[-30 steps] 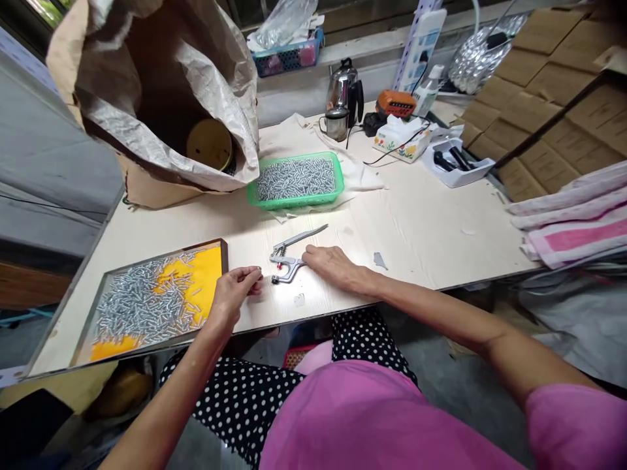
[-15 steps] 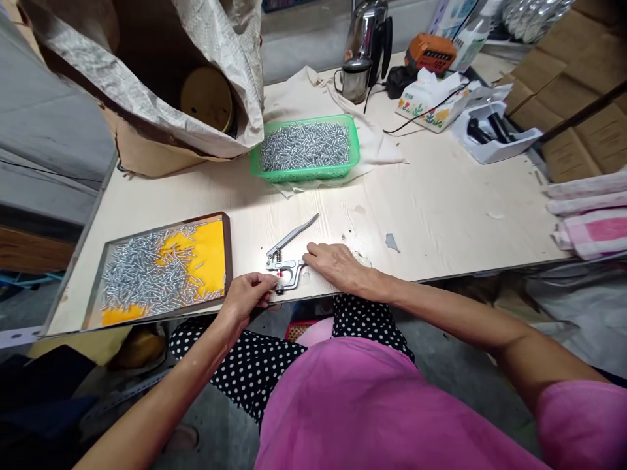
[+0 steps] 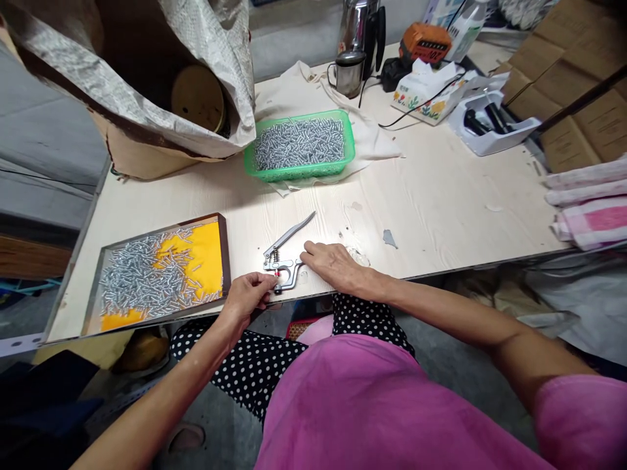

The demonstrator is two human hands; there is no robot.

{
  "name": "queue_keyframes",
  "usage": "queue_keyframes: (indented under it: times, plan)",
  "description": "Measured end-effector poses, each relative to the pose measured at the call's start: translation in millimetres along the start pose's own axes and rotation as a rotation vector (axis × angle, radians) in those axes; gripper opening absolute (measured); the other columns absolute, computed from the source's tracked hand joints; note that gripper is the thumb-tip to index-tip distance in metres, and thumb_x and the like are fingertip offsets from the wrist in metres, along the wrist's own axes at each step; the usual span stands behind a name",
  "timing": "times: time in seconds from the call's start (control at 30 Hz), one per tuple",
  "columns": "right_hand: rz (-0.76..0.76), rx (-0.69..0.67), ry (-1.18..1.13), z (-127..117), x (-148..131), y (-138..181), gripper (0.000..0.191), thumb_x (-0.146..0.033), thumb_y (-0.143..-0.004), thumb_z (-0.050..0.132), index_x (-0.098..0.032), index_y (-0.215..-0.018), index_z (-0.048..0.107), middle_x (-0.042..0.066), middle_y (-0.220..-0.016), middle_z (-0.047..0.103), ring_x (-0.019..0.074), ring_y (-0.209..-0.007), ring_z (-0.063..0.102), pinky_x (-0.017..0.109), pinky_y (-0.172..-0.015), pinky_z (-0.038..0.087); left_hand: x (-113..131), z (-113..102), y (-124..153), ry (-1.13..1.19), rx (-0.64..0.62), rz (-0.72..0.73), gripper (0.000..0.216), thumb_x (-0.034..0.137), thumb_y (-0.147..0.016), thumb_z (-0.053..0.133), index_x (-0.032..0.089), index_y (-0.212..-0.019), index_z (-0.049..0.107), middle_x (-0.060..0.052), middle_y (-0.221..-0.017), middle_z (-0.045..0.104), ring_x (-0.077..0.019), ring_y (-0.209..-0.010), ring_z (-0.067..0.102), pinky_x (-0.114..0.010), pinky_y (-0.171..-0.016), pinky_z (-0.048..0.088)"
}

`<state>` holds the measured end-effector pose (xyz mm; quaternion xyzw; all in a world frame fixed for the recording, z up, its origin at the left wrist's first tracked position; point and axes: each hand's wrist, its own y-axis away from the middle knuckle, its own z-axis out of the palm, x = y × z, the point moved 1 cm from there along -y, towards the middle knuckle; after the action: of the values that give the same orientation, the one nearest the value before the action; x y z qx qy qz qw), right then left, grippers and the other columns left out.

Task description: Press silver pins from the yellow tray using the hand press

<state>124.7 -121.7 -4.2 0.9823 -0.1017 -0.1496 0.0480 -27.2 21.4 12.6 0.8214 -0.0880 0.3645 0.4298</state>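
Note:
A small metal press plier [image 3: 284,254] lies on the pale wooden table [image 3: 421,202] near its front edge. My right hand [image 3: 333,264] rests on its lower handle, fingers curled over it. My left hand [image 3: 249,294] is pinched at the plier's jaw, where a red dot shows; what it holds is too small to name. A dark-framed tray [image 3: 161,274] with a yellow floor and several small silver metal pieces lies left of my left hand. A green basket [image 3: 298,147] full of the same silver pieces stands further back.
A big open paper sack [image 3: 132,78] with a round tin inside fills the back left. At the back stand a steel kettle [image 3: 362,26], a cup [image 3: 349,72], a tissue box [image 3: 426,98] and a white tray [image 3: 494,124]. Folded towels [image 3: 588,209] lie at the right edge.
My left hand moved from beside the tray to the plier's jaw, fingers pinched. The view tipped down and closer to the table. My right hand stayed on the handle.

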Motion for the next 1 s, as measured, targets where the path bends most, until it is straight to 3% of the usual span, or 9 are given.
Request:
queue_keyframes:
  times: [0.3,0.63,0.77,0.9,1.0]
  plan:
    - [-0.002,0.038,-0.018,2,-1,1,0.026,-0.01,-0.099,0.035,-0.017,-0.105,0.059,0.011,-0.112,0.06,0.0178,-0.081,0.051,0.033,-0.06,0.026,-2,0,-4,-0.043,-0.031,0.02,0.033,0.04,-0.056,0.084,0.014,-0.067,0.067,0.002,-0.051,0.057,-0.0087,-0.046,0.05,-0.018,-0.04,0.035]
    - [0.01,0.031,-0.015,0,-5,3,0.03,-0.008,-0.098,0.033,-0.016,-0.108,0.061,0.012,-0.113,0.061,0.0193,-0.083,0.054,0.032,-0.061,0.031,2,-2,-14,-0.004,-0.083,-0.087,0.036,0.031,-0.048,0.092,0.012,-0.067,0.068,0.001,-0.057,0.062,-0.0091,-0.051,0.055,-0.021,-0.047,0.051]
    - [-0.033,0.019,-0.013,-12,7,-3,0.023,-0.024,-0.097,0.053,-0.016,-0.116,0.062,0.016,-0.13,0.056,0.0255,-0.101,0.056,0.035,-0.076,0.043,2,-2,-13,-0.01,-0.099,-0.091,0.037,0.032,-0.047,0.092,0.012,-0.066,0.068,0.0,-0.057,0.062,-0.0086,-0.05,0.054,-0.021,-0.047,0.05]
    - [-0.091,0.089,0.023,-23,37,-24,0.082,-0.047,-0.074,0.081,-0.013,-0.142,0.048,0.022,-0.153,0.036,0.0414,-0.135,0.035,0.054,-0.104,0.035,2,-2,-12,-0.01,-0.099,-0.081,0.037,0.033,-0.048,0.092,0.012,-0.066,0.068,0.0,-0.059,0.063,-0.0081,-0.049,0.054,-0.021,-0.047,0.05]
    - [-0.139,0.0,0.033,-22,53,-41,0.09,-0.052,-0.073,0.08,-0.011,-0.144,0.045,0.021,-0.149,0.042,0.0435,-0.14,0.028,0.059,-0.11,0.028,2,-1,-11,-0.009,-0.088,-0.076,0.035,0.032,-0.049,0.092,0.013,-0.064,0.067,0.001,-0.057,0.061,-0.0079,-0.049,0.053,-0.021,-0.047,0.049]
